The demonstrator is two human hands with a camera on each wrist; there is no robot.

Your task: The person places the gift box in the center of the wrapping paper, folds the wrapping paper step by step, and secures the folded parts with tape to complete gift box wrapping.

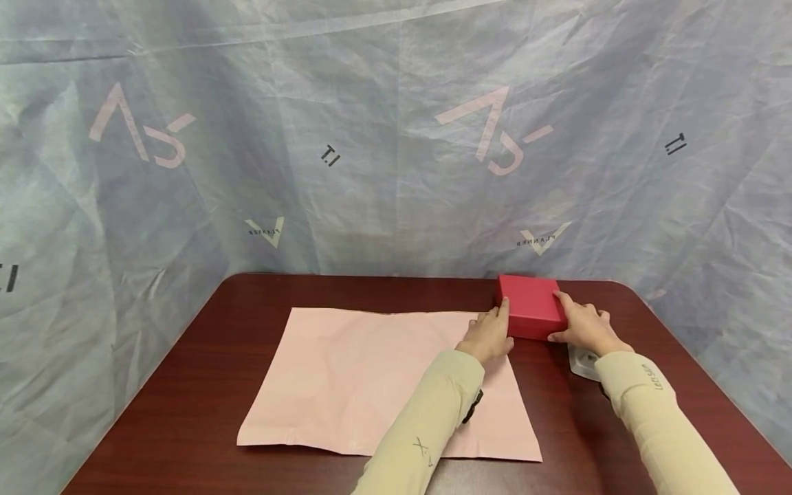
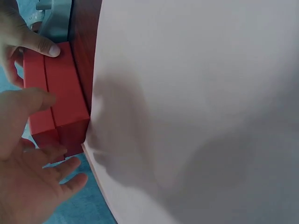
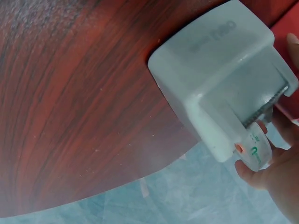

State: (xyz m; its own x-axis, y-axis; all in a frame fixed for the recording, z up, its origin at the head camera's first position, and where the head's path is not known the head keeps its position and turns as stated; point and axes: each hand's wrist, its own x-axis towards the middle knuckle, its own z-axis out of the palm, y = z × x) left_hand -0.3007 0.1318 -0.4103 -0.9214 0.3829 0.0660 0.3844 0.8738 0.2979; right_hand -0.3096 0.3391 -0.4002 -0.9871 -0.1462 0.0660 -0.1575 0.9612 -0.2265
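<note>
A closed red box (image 1: 532, 302) with a lid seam (image 2: 46, 77) lies at the back right of the table. My left hand (image 1: 487, 335) holds its left end; in the left wrist view the thumb (image 2: 39, 99) lies over the seamed side and the other fingers spread by the end. From the opposite end my right hand (image 1: 584, 324) grips the box, thumb at the front and a finger along the top edge. Close under the right wrist stands a grey tape dispenser (image 3: 210, 51), partly hidden by the hand in the head view.
A flat pink sheet (image 1: 371, 378), like a mailing bag, covers the middle of the dark red wooden table (image 1: 179, 385); its right edge runs under the left forearm. Grey printed fabric (image 1: 396, 206) hangs behind and along both sides.
</note>
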